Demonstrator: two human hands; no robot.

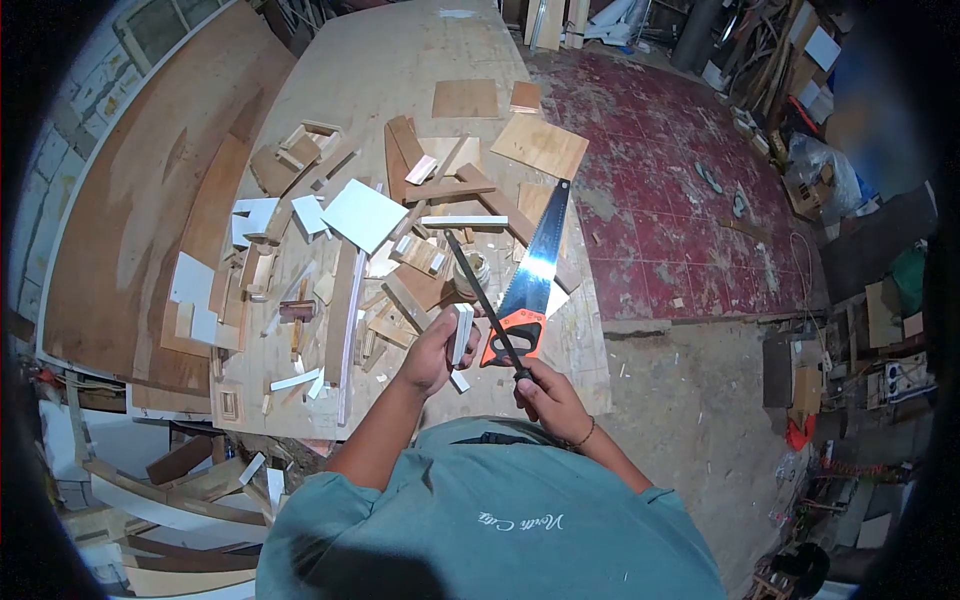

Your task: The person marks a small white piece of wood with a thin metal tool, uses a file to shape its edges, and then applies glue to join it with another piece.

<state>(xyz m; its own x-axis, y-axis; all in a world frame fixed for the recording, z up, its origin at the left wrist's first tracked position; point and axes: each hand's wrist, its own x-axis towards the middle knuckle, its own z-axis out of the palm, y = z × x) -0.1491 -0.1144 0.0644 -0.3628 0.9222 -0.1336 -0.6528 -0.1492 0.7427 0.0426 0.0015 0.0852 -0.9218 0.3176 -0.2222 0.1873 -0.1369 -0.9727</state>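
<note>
My left hand (432,355) is closed around a small white-faced wood block (463,335), held upright over the near edge of the workbench. In my right hand (553,398) is the dark handle of a long file (483,300), its blade slanting up and left across the bench, to the right of the block. The file and the block look slightly apart. Just beyond the right hand lies a handsaw (533,268) with an orange and black handle, partly crossed by the file.
The plywood workbench (400,50) carries many wood offcuts, a white square panel (365,216), a plywood board (541,147) and a long strip (349,340). Large boards (140,220) lean along the left. A red tiled floor (670,190) lies right; scrap wood (190,500) fills the lower left.
</note>
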